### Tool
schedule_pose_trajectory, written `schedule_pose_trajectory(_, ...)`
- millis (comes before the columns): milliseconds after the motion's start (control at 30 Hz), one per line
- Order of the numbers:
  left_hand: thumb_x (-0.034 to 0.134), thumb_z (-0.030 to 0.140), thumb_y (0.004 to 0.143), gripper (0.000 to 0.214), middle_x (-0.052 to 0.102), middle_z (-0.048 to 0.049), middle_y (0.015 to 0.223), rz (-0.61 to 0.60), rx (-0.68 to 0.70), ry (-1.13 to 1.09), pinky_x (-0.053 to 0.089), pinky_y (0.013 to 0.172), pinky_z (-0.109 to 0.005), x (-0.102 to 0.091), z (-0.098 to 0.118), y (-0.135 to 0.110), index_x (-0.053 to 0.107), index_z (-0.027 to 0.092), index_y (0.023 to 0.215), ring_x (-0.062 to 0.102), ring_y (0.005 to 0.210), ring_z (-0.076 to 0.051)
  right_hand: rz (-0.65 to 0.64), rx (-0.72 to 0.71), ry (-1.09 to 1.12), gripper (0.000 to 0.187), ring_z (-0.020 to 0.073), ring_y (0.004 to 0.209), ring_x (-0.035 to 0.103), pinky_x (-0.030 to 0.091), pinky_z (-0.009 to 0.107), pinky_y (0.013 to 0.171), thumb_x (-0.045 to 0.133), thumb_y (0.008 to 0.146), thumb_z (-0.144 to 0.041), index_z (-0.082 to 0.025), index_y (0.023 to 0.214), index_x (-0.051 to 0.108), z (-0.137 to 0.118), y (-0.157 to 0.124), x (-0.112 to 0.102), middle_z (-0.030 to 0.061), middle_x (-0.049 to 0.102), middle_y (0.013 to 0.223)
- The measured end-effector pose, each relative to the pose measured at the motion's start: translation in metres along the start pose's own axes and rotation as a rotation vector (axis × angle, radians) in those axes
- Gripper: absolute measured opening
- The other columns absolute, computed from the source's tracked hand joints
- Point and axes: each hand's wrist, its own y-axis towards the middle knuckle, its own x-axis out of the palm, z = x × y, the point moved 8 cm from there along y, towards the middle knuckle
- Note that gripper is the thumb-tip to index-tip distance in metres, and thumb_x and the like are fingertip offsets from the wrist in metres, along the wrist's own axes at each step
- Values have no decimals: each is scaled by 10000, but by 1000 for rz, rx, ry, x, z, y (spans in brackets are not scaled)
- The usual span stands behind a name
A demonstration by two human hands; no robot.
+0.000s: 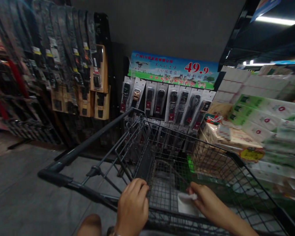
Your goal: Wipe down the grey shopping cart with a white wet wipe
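A dark metal shopping cart (pixel 147 209) stands right in front of me, its wire basket turned toward the racks. My left hand (pixel 134 205) is curled over the near side rim of the cart, fingers bent around it. Above the basket, my right hand (pixel 203 198) pinches a thin, flat white piece (pixel 185 204), which looks like paper or cloth; blur hides its exact kind. The white piece hangs over the wire floor, close to the near side. A dark cord-like line runs inside the basket near the right fingertips.
Packaged belts (pixel 159 101) hang under a blue-green price sign (pixel 172 69). More wrapped belts (pixel 61 42) hang on a rack at the left. Stacked tissue packs (pixel 265 118) rise at the right, beyond the cart. The grey floor (pixel 39 196) shows at the lower left.
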Motion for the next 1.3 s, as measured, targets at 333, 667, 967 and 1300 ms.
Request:
schedule_pose_trajectory(333, 403, 54, 675, 271, 616, -58, 877, -72, -15, 38, 444, 741, -348, 11, 0, -6, 580, 188, 829, 547, 833, -209, -293, 185, 457, 281, 240, 940, 593, 412, 354, 860, 539, 806, -398, -220, 944, 706, -19, -13, 36, 46, 685, 957)
schedule_pose_trajectory(667, 402, 95, 745, 245, 607, -64, 851, -148, 35, 52, 438, 716, -357, 15, 1, -7, 589, 167, 884, 530, 811, -214, -222, 96, 699, 388, 239, 857, 615, 448, 385, 838, 573, 765, -485, -167, 935, 717, -64, 26, 42, 60, 705, 882)
schedule_pose_trajectory(967, 443, 262, 891, 194, 568, -24, 746, -263, 278, 45, 415, 759, -350, -14, -5, -13, 602, 193, 805, 511, 768, -172, -380, -139, 519, 327, 197, 949, 615, 444, 349, 890, 440, 813, -222, -219, 988, 716, -104, 23, 56, 25, 710, 988)
schedule_pose_trajectory(1300, 409, 328, 926, 298, 550, 15, 634, -249, 335, 80, 340, 603, -272, -10, -7, -21, 556, 191, 707, 480, 621, -126, -489, -89, 319, 350, 204, 878, 650, 463, 360, 842, 434, 727, -116, -201, 873, 740, -61, 29, 43, 36, 730, 901)
